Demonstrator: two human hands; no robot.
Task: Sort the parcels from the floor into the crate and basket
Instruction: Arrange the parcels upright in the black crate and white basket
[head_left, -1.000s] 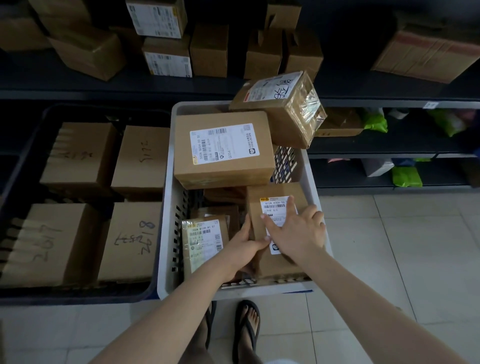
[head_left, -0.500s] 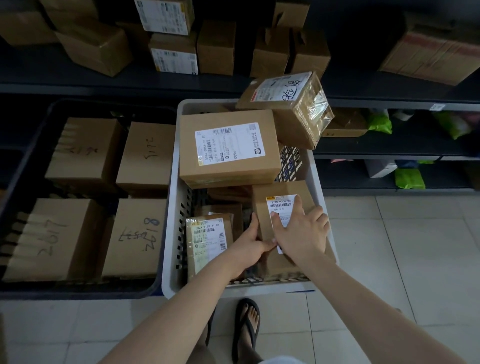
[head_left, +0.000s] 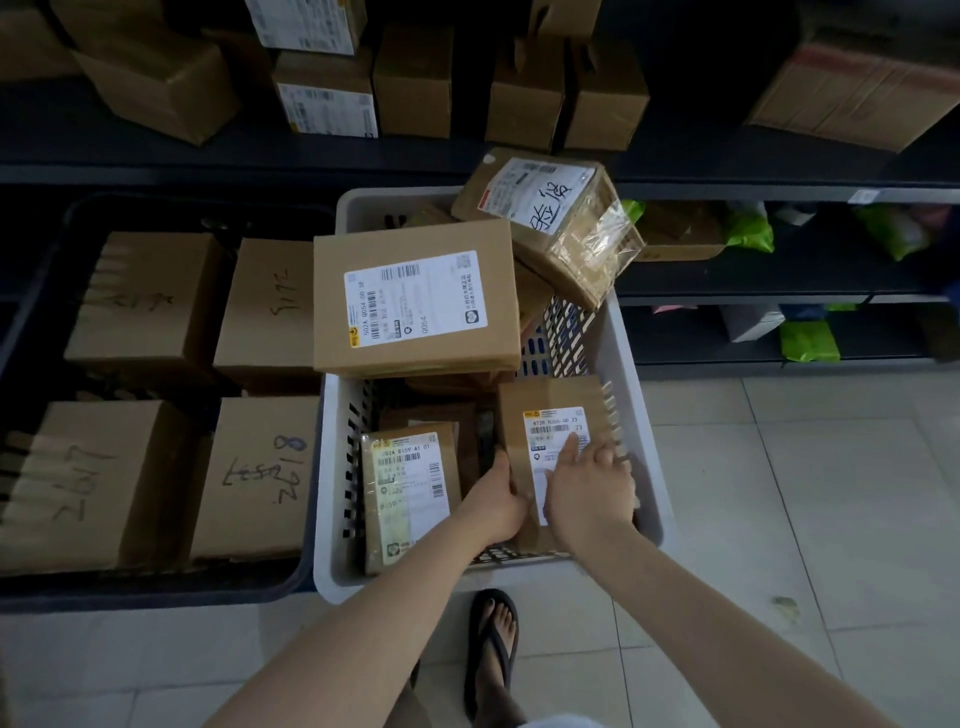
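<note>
A white slotted basket (head_left: 647, 478) holds several cardboard parcels. Both hands are on a small brown labelled parcel (head_left: 553, 410) at its near right corner. My left hand (head_left: 496, 501) grips the parcel's left edge. My right hand (head_left: 589, 491) lies flat on its label with the fingers spread. Left of it stands a taped parcel (head_left: 408, 488) with a white label. A larger box (head_left: 415, 299) lies across the basket's far half, and a box with clear tape (head_left: 553, 221) leans on the far right rim. The dark crate (head_left: 156, 590) on the left holds brown boxes with handwritten numbers.
Dark shelving (head_left: 779, 189) runs behind the crate and basket, stacked with cardboard boxes (head_left: 524, 98) above and green bags (head_left: 808, 340) lower right. Pale tiled floor (head_left: 805, 519) spreads to the right and near side. A foot in a black sandal (head_left: 491, 644) stands just before the basket.
The view has shifted slightly. Both hands stay on the small parcel in the basket's near right corner, and my right hand has slid lower on its label.
</note>
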